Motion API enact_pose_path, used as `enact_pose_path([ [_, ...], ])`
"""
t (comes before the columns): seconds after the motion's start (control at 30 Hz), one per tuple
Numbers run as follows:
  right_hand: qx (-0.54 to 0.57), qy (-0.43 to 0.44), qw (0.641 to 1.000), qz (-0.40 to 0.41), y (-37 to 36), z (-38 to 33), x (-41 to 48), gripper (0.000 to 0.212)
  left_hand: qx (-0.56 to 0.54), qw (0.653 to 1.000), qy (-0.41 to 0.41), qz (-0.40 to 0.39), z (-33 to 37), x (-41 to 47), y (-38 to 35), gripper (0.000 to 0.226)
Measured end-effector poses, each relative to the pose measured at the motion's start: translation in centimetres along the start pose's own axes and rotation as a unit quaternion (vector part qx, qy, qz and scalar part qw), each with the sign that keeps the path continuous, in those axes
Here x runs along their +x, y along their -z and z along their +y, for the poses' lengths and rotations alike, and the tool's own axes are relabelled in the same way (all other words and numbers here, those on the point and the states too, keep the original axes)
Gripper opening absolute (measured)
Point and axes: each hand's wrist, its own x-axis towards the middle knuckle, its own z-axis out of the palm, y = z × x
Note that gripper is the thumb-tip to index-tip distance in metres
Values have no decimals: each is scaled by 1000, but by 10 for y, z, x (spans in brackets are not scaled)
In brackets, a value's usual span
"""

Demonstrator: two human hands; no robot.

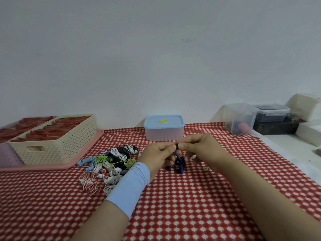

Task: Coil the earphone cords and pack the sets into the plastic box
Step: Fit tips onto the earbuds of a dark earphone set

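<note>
My left hand (159, 153) and my right hand (199, 150) meet above the red checked tablecloth and both pinch a dark blue earphone set (178, 162), whose tangled cord hangs down below my fingers. A pile of tangled earphones (111, 162) in white, green, black, light blue and pink lies to the left of my left wrist. The plastic box (164, 127), with a light blue lid shut on it, stands just behind my hands near the wall.
A cream perforated basket (57, 146) with red items sits on a pink tray (90, 150) at the left. Clear and dark storage containers (241, 119) stand at the back right beside a white ledge. A small green piece (205, 169) lies by my right wrist.
</note>
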Motion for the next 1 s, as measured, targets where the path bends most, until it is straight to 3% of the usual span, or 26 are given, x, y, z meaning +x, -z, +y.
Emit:
enact_pose_path([
  [0.23,-64,39,997,-16,2,-4,-5,12,14,999,14,30,3,-1,3,7],
  [0.57,-162,116,980,1,0,-3,-1,9,-37,996,75,28,5,-2,3,17],
  [1.0,-178,147,973,12,-2,-3,-1,10,-93,989,117,7,6,-4,5,11],
])
